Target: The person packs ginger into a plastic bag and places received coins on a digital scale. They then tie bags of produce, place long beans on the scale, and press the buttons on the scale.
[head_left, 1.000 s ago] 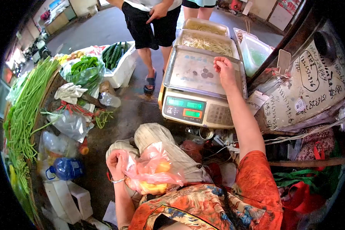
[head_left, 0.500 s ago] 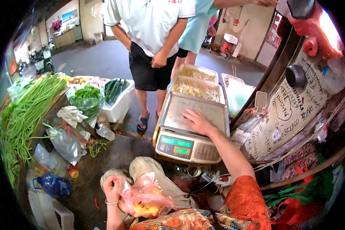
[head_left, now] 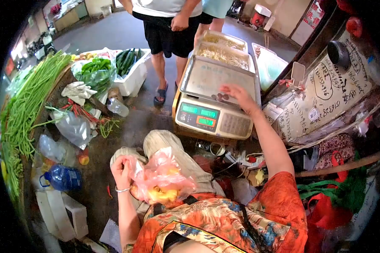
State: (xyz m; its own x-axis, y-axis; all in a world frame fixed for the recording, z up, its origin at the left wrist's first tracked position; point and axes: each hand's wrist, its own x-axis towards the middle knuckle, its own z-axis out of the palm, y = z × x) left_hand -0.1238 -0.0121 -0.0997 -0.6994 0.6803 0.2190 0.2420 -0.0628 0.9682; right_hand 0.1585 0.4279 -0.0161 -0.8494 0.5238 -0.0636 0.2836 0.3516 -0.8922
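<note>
My left hand [head_left: 121, 168] is closed on the top of a pink plastic bag [head_left: 164, 175] that rests on my lap, with yellow-orange items showing through it. Over the metal tray [head_left: 202, 79] of a digital scale [head_left: 215, 118], my right hand [head_left: 240, 98] has its fingers apart, slightly blurred, holding nothing that I can see. Several dark coin-like discs [head_left: 220, 97] lie on the tray just left of my right fingertips. The scale's green and orange displays are lit.
Two people stand beyond the scale. Trays of sprouts [head_left: 223, 56] sit behind it, and a written-on board [head_left: 325, 92] leans at right. Long green beans [head_left: 31, 105], a white box with cucumbers [head_left: 133, 80] and a blue bottle [head_left: 62, 177] are at left.
My right hand has gone from lying flat over the discs to just right of them, uncovering them. The camera view has shifted. My left hand still holds the pink bag.
</note>
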